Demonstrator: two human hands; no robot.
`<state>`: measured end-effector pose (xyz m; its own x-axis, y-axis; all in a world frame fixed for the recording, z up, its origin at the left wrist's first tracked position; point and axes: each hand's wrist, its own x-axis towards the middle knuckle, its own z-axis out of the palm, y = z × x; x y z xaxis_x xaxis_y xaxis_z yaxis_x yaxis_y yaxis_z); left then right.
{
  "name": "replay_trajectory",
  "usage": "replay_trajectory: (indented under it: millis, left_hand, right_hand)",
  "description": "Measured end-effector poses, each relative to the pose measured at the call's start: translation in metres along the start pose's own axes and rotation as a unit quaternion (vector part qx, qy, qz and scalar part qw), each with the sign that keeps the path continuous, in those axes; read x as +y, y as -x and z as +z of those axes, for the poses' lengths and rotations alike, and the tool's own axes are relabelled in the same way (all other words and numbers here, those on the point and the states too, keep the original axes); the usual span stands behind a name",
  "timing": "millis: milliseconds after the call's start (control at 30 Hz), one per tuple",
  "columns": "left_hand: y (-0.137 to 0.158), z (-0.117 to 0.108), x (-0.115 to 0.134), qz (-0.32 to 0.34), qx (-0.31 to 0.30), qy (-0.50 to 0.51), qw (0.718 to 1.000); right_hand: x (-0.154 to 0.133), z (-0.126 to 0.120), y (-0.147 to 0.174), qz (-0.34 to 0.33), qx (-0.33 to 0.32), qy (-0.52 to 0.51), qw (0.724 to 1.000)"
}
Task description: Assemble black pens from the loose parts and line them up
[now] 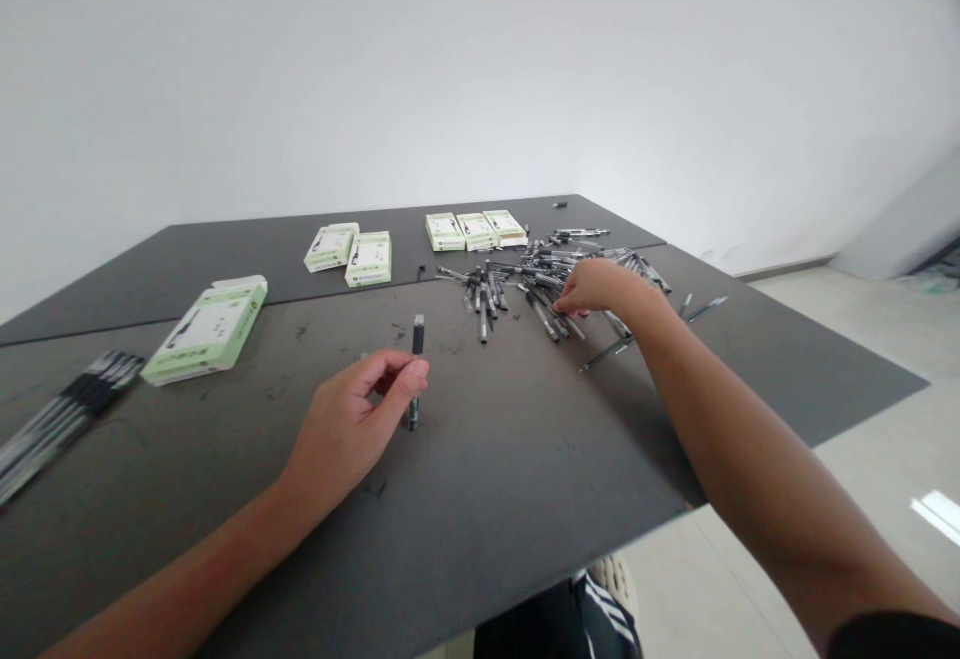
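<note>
My left hand [364,409] pinches a pen [418,334] between thumb and fingertips, over the near middle of the table. The pen stands nearly upright; its top end is clear, with a black section below, and my fingers cover its middle. Farther off to the right, my right hand [600,287] reaches into a loose pile of pens and pen parts [544,264]. Its thumb and fingertips are drawn together at the pile's near side. What they grip among the dark and clear pieces cannot be made out.
On the dark table [480,499], a row of pens [71,409] lies at left beside a green-and-white box [210,329]. Two similar boxes [369,257] lie farther back, and three more [476,230] sit behind the pile. Thin refills [705,309] lie right of it.
</note>
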<state>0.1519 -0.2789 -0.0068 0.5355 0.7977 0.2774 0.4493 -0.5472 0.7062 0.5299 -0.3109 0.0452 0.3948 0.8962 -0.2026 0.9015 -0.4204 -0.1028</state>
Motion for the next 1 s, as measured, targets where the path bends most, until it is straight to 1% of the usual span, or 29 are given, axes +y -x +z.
replay_trajectory:
  millis: [133,200,333,400,433,500,533,600,633,700,767,900,1000]
  left_hand:
    - [0.000,-0.001,0.002,0.006,0.004,0.003,1.000]
    - [0.000,-0.001,0.004,0.011,0.011,0.008,1.000]
    - [0.003,-0.001,0.010,0.041,0.024,0.004,0.999]
    - [0.006,0.000,0.014,0.066,0.020,-0.003,0.998]
    - [0.008,0.000,0.016,0.079,0.017,-0.007,0.997]
    - [0.011,0.000,0.018,0.104,0.009,-0.015,0.994]
    - [0.013,0.000,0.019,0.116,0.005,-0.019,0.993]
    - [0.015,0.001,0.019,0.141,-0.004,-0.024,0.990]
    - [0.015,0.001,0.019,0.153,-0.007,-0.026,0.988]
    - [0.016,0.001,0.019,0.175,-0.013,-0.028,0.984]
    - [0.017,0.000,0.019,0.193,-0.020,-0.031,0.980]
    - [0.018,0.000,0.021,0.209,-0.031,-0.035,0.977]
    - [0.019,-0.001,0.022,0.197,-0.028,-0.039,0.979]
  right_hand:
    - [-0.004,0.005,-0.001,0.022,0.027,0.004,0.999]
    - [-0.003,0.003,0.001,0.022,0.053,-0.004,0.998]
    - [-0.012,-0.009,0.013,-0.001,0.139,-0.038,0.990]
    - [-0.026,-0.015,0.026,-0.042,0.194,-0.110,0.974]
    - [-0.036,-0.016,0.034,-0.083,0.233,-0.191,0.950]
    - [-0.059,-0.016,0.053,-0.192,0.280,-0.364,0.867]
    - [-0.070,-0.015,0.064,-0.235,0.291,-0.424,0.825]
    - [-0.090,-0.010,0.084,-0.292,0.301,-0.499,0.758]
    - [-0.098,-0.008,0.093,-0.308,0.300,-0.522,0.737]
    - [-0.111,-0.003,0.107,-0.326,0.296,-0.551,0.709]
    - [-0.119,0.001,0.116,-0.334,0.286,-0.567,0.697]
    - [-0.125,0.007,0.119,-0.342,0.256,-0.581,0.693]
    - [-0.124,0.007,0.118,-0.348,0.265,-0.580,0.687]
